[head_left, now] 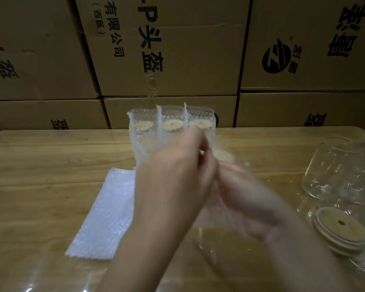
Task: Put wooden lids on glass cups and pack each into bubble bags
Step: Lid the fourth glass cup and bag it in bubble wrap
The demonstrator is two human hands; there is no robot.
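Observation:
At the table's middle my left hand (177,165) and my right hand (247,199) together grip a bubble bag (215,218) with a lidded glass cup in it; its wooden lid (222,155) shows blurred just past my fingers. Behind them three bagged cups (171,127) with wooden lids stand in a row. A flat stack of bubble bags (105,213) lies on the table to the left. At the right stand bare glass cups (341,169), and a small stack of wooden lids (339,228) lies in front of them.
Stacked cardboard boxes (177,49) form a wall behind the wooden table (51,157). Clear plastic sheeting (57,277) lies along the near edge.

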